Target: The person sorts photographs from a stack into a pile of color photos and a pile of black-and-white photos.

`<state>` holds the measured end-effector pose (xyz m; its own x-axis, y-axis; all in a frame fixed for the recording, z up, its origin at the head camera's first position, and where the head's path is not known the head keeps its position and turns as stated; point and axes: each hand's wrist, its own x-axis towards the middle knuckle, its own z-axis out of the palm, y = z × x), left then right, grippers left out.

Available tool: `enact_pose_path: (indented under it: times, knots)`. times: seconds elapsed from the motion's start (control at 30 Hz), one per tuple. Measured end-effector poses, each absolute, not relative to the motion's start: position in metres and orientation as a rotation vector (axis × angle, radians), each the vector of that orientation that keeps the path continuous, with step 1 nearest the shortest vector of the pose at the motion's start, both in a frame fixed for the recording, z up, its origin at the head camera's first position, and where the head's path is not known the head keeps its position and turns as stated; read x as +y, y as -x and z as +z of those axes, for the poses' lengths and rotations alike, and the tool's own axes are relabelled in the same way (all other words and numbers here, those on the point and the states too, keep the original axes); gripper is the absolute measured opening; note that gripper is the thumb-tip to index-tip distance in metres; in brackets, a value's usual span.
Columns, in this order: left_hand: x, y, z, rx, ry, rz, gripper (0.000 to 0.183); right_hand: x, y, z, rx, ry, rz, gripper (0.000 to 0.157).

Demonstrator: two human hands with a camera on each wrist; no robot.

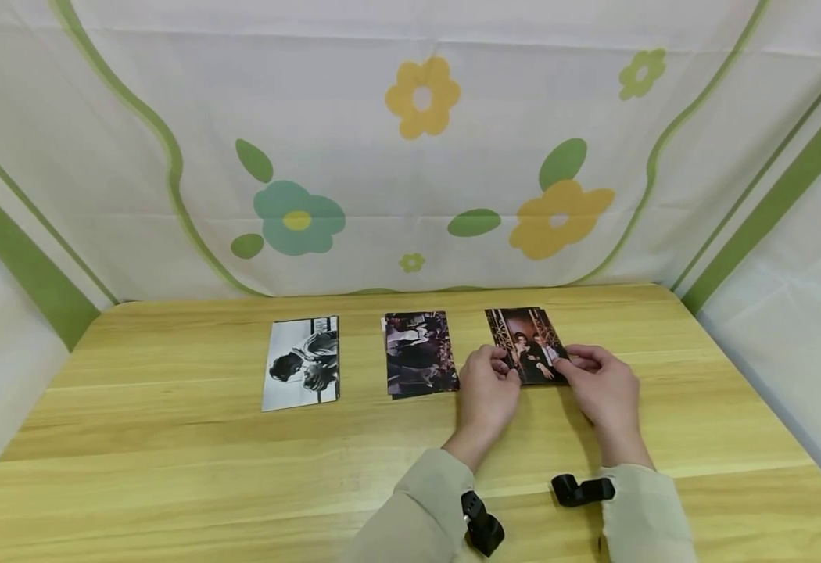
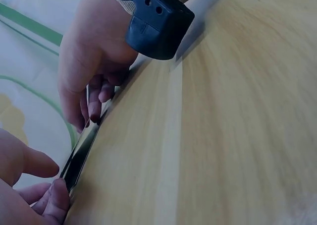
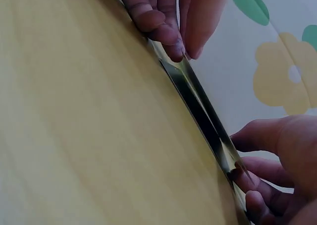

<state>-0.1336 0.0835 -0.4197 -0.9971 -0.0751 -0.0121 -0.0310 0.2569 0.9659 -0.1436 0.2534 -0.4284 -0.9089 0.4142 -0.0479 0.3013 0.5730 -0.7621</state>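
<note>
White cloth (image 1: 354, 117) printed with yellow, green and teal flowers hangs behind the wooden tabletop (image 1: 171, 461), and more of it, with green bands, stands at the left and right sides. Three small piles of photos lie in a row toward the far edge.

At the right of the row is a dark colour photo (image 1: 532, 352) of people beside ornate metalwork, on top of its pile. The left hand (image 1: 488, 391) pinches it at its near left part, thumb and fingers close together on the edge. The right hand (image 1: 604, 395) holds the near right part, with the thumb over the picture and the other fingers curled at its edge. From the right wrist, a slim gap shows between two layers of the pile along the near side.

Just left of the left hand lies the middle pile (image 1: 421, 352), topped by a dark picture of a crowd, with other edges peeking out beneath. Farther left, well apart, is the left pile (image 1: 302, 363), topped by a black-and-white picture turned sideways. Both arms wear pale sleeves (image 1: 646, 512), and black cameras (image 1: 484, 528) sit at the wrists.
</note>
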Motion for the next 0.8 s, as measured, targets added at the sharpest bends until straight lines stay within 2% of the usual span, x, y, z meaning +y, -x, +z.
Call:
enact_pose_path:
  times: [0.57,0.8]
  knots:
    - [0.0836,0.132,-0.4252,-2.467,-0.084,-1.808,0.03,0.2501,0.1461,-0.4303,-2.701,0.555,1.163,0.04]
    - [0.0834,0.1314,-0.4278,-2.439,-0.066,-1.814,0.03,0.2521,0.1446,-0.429,-2.708,0.554,1.168,0.047]
